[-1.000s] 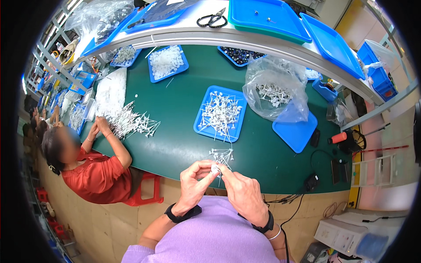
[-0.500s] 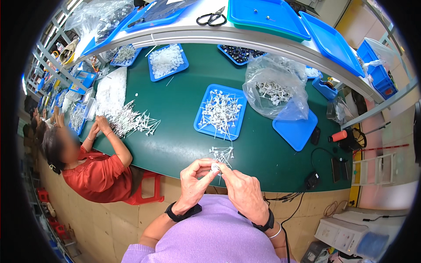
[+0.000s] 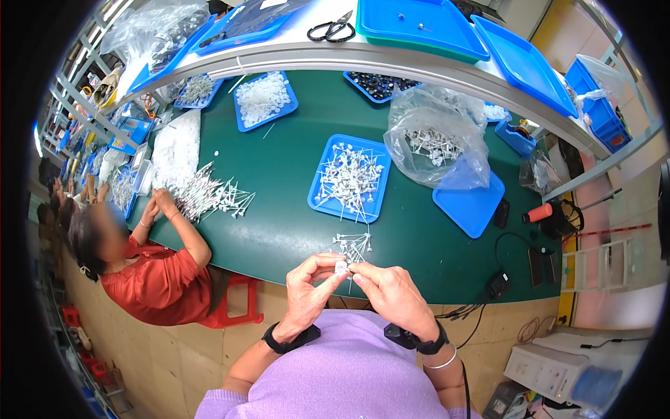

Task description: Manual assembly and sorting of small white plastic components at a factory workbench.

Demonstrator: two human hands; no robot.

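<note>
Hands meet over table (image 3: 279, 209) edge: left hand (image 3: 310, 283) and right hand (image 3: 391, 293) both pinch one small white part (image 3: 341, 267). Pile of parts (image 3: 352, 244) just beyond the grip.

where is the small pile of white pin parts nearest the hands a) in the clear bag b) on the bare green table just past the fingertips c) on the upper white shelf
b: the small pile lies on the green table, just beyond the left hand and right hand, which meet on one small part.
</note>
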